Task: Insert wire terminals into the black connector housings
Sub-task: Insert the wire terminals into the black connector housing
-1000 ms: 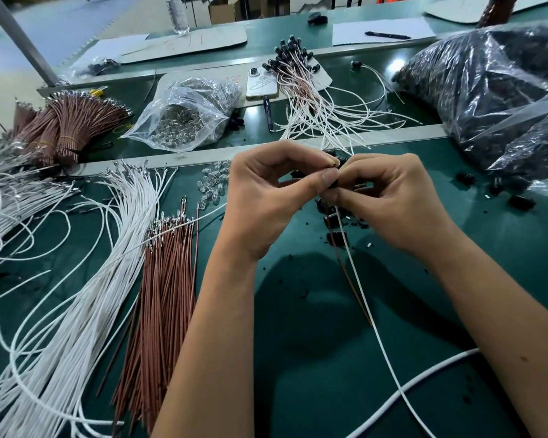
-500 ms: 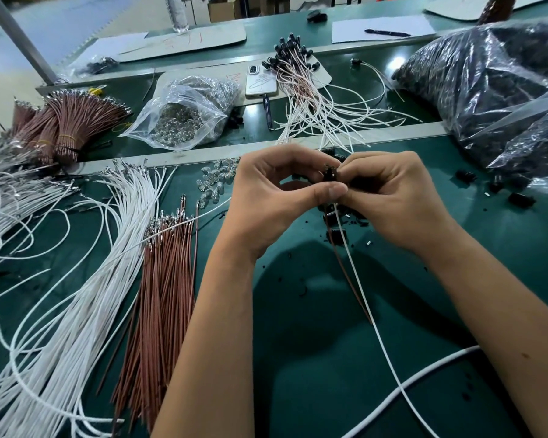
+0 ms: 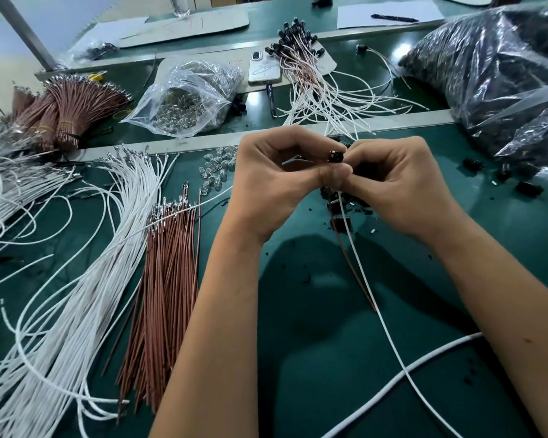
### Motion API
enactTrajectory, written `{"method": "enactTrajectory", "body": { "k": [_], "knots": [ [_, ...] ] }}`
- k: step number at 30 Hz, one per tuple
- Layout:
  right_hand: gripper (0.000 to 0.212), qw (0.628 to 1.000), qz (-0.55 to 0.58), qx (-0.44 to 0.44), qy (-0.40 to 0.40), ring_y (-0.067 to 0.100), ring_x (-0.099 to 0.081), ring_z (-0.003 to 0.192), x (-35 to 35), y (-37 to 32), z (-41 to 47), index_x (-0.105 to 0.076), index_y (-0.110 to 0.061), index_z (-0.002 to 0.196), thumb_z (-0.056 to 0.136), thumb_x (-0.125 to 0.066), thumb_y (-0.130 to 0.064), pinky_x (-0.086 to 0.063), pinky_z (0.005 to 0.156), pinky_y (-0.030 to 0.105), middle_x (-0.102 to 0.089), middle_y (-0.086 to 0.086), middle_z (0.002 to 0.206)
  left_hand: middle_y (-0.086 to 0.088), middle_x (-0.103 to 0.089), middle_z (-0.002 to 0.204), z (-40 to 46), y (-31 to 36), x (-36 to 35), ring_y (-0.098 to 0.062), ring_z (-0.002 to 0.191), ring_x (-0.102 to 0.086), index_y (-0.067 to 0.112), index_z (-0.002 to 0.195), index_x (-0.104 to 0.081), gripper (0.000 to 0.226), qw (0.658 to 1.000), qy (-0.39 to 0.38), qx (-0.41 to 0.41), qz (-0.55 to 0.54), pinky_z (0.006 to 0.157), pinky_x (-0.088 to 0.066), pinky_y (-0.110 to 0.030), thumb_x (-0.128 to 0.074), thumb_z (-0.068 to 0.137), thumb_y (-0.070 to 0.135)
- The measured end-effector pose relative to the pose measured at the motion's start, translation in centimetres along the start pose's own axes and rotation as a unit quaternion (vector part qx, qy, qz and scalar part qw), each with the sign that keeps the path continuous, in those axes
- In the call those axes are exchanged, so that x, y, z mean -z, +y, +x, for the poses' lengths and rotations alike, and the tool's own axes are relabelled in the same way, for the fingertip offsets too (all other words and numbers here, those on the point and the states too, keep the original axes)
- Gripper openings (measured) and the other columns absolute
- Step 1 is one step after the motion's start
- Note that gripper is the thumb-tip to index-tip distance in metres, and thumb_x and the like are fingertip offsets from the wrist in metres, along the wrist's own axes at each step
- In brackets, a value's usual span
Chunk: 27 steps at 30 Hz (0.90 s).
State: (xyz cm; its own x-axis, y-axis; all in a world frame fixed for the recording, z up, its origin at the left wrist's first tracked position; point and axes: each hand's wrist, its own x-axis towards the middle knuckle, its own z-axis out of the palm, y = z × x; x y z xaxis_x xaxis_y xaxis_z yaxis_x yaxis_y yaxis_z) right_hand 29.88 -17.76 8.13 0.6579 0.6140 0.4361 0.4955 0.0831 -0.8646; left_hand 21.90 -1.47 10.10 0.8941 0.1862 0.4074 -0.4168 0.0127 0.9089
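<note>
Both hands are meeting above the dark green work mat [image 3: 345, 358], fingertips pressed close together. The left hand [image 3: 276, 181] is curling its fingers and pinching the small black plastic connector housing [image 3: 335, 156] from the left, thumb lying beneath it. The right hand [image 3: 393, 181] is pinching the same housing from the right; how its fingertips are lying behind the housing cannot be told. A thin white wire [image 3: 380, 317] and a thin reddish-brown wire [image 3: 351, 267] are hanging from under the hands toward the near edge of the mat. Loose black housings [image 3: 473, 162] are lying on the mat to the right. A fanned bundle of white wires [image 3: 86, 267] and a bundle of brown wires [image 3: 168, 273] are resting to the left, side by side. A clear plastic bag of small metal parts [image 3: 187, 99] is sitting beyond them, and a white phone [image 3: 264, 68] is lying farther back.
</note>
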Motion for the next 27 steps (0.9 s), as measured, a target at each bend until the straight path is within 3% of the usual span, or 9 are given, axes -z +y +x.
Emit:
{"method": "enactTrajectory", "body": {
  "k": [8,13,15,18,20,25,27],
  "knots": [
    [0.007,1.000,0.001,0.011,-0.017,0.004,-0.055,0.069,-0.02,-0.11,0.10,-0.074,-0.013,0.085,0.090,-0.078,-0.012,-0.046,0.065,0.018,-0.064,-0.002,0.074,-0.002,-0.072,0.074,0.03,0.19,-0.31,-0.016,0.072,-0.068,-0.002,0.096,-0.072,0.034,1.000,-0.003,-0.006,-0.013,0.068,-0.054,-0.025,-0.080,0.068,-0.019],
    [0.011,1.000,-0.011,0.010,-0.012,0.002,-0.056,0.068,0.02,0.04,0.08,-0.072,-0.021,0.082,0.090,-0.078,-0.018,-0.046,0.064,0.018,-0.064,-0.012,0.073,-0.003,-0.069,0.075,0.09,0.29,-0.23,-0.016,0.073,-0.066,-0.004,0.100,-0.071,0.036,1.000,-0.014,-0.012,-0.015,0.069,-0.053,-0.025,-0.079,0.069,-0.018],
    [0.011,1.000,-0.018,0.014,-0.009,0.006,-0.057,0.069,0.02,0.07,0.03,-0.071,-0.021,0.083,0.091,-0.078,-0.018,-0.047,0.063,0.022,-0.066,-0.004,0.075,-0.003,-0.069,0.076,0.07,0.24,-0.23,-0.015,0.073,-0.066,-0.003,0.102,-0.070,0.037,1.000,-0.020,-0.013,-0.017,0.069,-0.053,-0.024,-0.079,0.069,-0.018],
    [0.009,1.000,-0.025,0.015,0.001,0.017,-0.059,0.072,0.07,0.14,0.03,-0.073,-0.015,0.085,0.090,-0.080,-0.016,-0.051,0.064,0.038,-0.069,0.018,0.080,-0.001,-0.070,0.079,0.11,0.13,-0.28,-0.012,0.075,-0.065,0.001,0.104,-0.070,0.042,1.000,-0.026,-0.012,-0.010,0.071,-0.052,-0.023,-0.080,0.068,-0.019],
    [0.007,1.000,-0.017,0.018,0.008,0.018,-0.061,0.075,0.04,0.09,0.05,-0.075,-0.014,0.087,0.089,-0.081,-0.011,-0.052,0.067,0.041,-0.072,0.019,0.083,-0.008,-0.069,0.089,0.20,0.07,-0.26,-0.013,0.078,-0.063,0.002,0.105,-0.070,0.044,1.000,-0.027,-0.013,0.000,0.074,-0.051,-0.025,-0.081,0.067,-0.018],
    [0.013,0.999,0.000,0.014,0.038,0.006,-0.062,0.069,-0.02,-0.03,-0.02,-0.075,-0.016,0.087,0.083,-0.085,-0.009,-0.053,0.065,0.024,-0.075,0.001,0.076,-0.018,-0.067,0.102,0.24,-0.25,-0.17,-0.028,0.089,-0.062,0.000,0.103,-0.072,0.041,1.000,-0.020,-0.010,0.003,0.078,-0.052,-0.036,-0.082,0.067,-0.016],
    [0.017,0.999,0.006,0.020,0.046,0.007,-0.066,0.071,-0.01,-0.13,-0.04,-0.074,-0.016,0.089,0.081,-0.085,-0.006,-0.056,0.068,0.023,-0.076,0.006,0.079,-0.018,-0.066,0.099,0.26,-0.24,-0.22,-0.027,0.088,-0.062,0.002,0.101,-0.071,0.041,1.000,-0.025,-0.018,0.001,0.076,-0.052,-0.032,-0.082,0.067,-0.017]
  ]
}}
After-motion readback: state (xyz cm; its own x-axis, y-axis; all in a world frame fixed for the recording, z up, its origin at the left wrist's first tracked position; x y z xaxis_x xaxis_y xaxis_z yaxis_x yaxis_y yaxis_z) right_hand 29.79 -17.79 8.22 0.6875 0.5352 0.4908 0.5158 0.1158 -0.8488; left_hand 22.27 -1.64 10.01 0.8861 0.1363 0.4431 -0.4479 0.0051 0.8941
